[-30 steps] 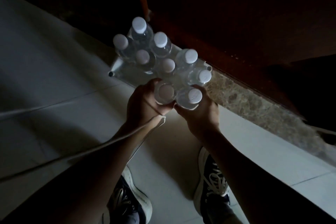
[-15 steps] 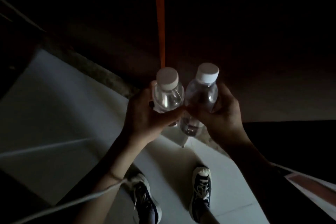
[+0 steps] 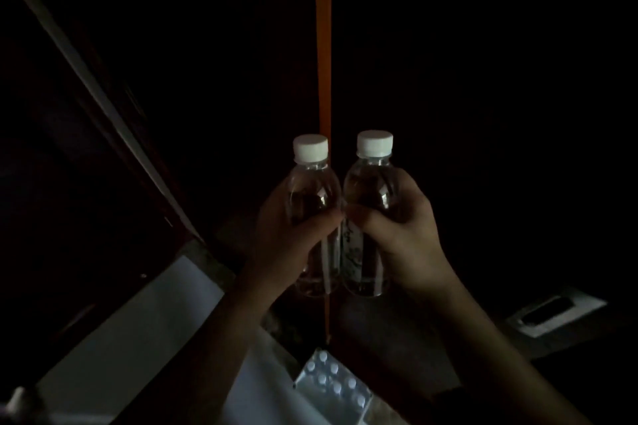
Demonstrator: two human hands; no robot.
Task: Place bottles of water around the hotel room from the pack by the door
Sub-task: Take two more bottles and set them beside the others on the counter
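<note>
Very dark here. Left hand (image 3: 290,238) wrapped round one bottle (image 3: 312,203), right hand (image 3: 400,231) round another bottle (image 3: 371,200), upright, side by side. Pack (image 3: 333,390) low down, near, partly hidden by the arms.

Two bare hands, unadorned as far as the dim light shows: left hand (image 3: 288,245) and right hand (image 3: 409,235), both unsleeved. Behind each wrist, a bare forearm, smooth and unmarked, widening away from the hand. Short, plain nail just visible on the right thumb (image 3: 360,219); left thumb (image 3: 321,222) too shadowed for nail detail. Farther back from the hands, both arms lost in darkness, so clothing there cannot be told.
</note>
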